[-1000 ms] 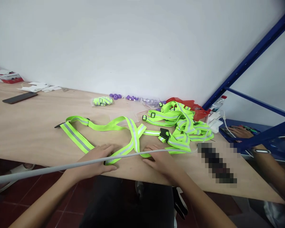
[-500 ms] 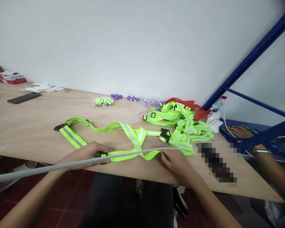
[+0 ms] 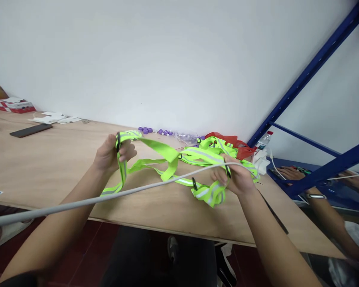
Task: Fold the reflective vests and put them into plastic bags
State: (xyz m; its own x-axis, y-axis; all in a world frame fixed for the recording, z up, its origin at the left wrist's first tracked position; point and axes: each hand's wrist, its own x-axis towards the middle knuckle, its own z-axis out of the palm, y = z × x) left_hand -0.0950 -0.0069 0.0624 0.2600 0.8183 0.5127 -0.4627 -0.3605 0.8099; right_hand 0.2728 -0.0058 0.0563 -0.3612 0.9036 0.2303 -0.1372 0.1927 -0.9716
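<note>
Fingers curled in the head view, the left hand [image 3: 105, 155] grips a green reflective strap [image 3: 160, 147] at its black slider [image 3: 117, 142]; the right hand's [image 3: 239, 175] fingers close on green webbing [image 3: 219, 187]. Between them the strap arches raised, lower lengths drooping to the table [image 3: 167, 213].

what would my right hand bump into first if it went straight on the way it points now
Beyond what it grips, the bare right hand would probably meet the heap of neon-green fabric straps with silver stripes first; depth is unclear, and it might pass above them.
</note>
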